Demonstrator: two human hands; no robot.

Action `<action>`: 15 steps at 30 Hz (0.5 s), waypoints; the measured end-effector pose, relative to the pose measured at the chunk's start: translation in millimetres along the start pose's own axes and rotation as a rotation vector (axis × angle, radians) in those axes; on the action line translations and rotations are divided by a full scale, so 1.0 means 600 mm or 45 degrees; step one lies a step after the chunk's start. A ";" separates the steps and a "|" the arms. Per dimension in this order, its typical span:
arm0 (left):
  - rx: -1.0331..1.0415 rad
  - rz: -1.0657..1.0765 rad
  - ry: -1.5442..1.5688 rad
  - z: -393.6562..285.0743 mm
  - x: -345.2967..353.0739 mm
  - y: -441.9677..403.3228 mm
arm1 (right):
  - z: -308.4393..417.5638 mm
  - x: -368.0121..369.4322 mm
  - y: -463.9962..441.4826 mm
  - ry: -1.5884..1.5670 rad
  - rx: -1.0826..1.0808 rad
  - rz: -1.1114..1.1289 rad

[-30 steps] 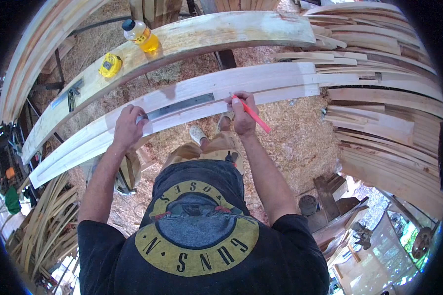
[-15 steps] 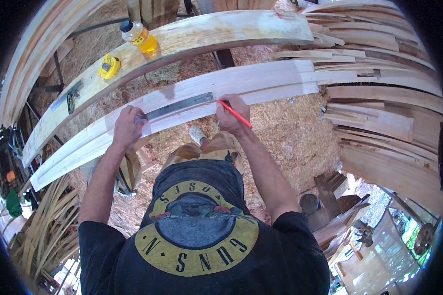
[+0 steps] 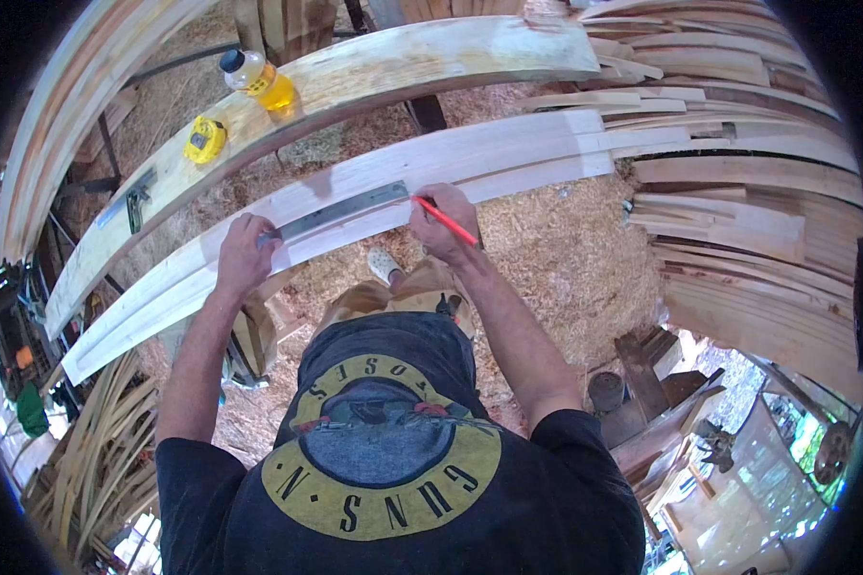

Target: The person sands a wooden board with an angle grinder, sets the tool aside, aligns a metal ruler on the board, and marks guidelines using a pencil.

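Note:
A long pale wooden plank (image 3: 508, 142) lies across in front of me, with a grooved or stepped line along its length. On it rests a flat steel ruler (image 3: 347, 209), set lengthwise. My left hand (image 3: 245, 255) is closed on the ruler's left end, where a bluish bit shows between the fingers. At the right end of the ruler, my right hand (image 3: 444, 222) pinches a red pencil (image 3: 448, 221), its tip close to the ruler's corner and the wood. Whether the tip touches the plank I cannot tell.
Beyond lies a thicker curved board (image 3: 374, 69) bearing a yellow tape measure (image 3: 205, 140), a bottle of yellow liquid (image 3: 262, 82) and a clamp-like tool (image 3: 138, 203). Stacked boards (image 3: 738, 172) fill the right side. Thin offcuts (image 3: 86, 450) pile at lower left. Wood shavings (image 3: 556, 259) cover the floor.
The whole view has shifted slightly to the left. Both hands stay at the ruler's ends, and the pencil keeps nearly the same place and tilt.

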State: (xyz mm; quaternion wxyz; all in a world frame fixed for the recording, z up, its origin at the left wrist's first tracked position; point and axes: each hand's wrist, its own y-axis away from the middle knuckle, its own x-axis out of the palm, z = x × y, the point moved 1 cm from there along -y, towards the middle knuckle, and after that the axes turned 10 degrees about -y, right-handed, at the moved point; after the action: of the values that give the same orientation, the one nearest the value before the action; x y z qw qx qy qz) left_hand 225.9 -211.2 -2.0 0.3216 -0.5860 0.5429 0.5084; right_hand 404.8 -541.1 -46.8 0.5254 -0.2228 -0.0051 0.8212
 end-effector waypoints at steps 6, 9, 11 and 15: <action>-0.027 0.012 0.018 -0.005 -0.004 0.001 | -0.002 0.002 0.002 -0.015 -0.019 -0.019; -0.022 0.001 0.032 -0.005 -0.004 0.002 | -0.001 0.003 0.002 -0.021 -0.042 -0.033; -0.017 0.001 0.027 -0.005 -0.005 0.001 | -0.001 0.003 0.002 -0.023 -0.067 -0.041; -0.013 -0.001 0.040 -0.004 -0.004 0.002 | -0.002 0.004 0.002 -0.015 -0.076 -0.038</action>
State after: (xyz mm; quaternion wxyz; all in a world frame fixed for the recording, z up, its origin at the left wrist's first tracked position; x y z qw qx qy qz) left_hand 225.8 -212.7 1.3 0.3103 -0.5958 0.5448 0.5018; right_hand 403.3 -539.8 -49.3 0.5307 -0.2336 -0.0362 0.8139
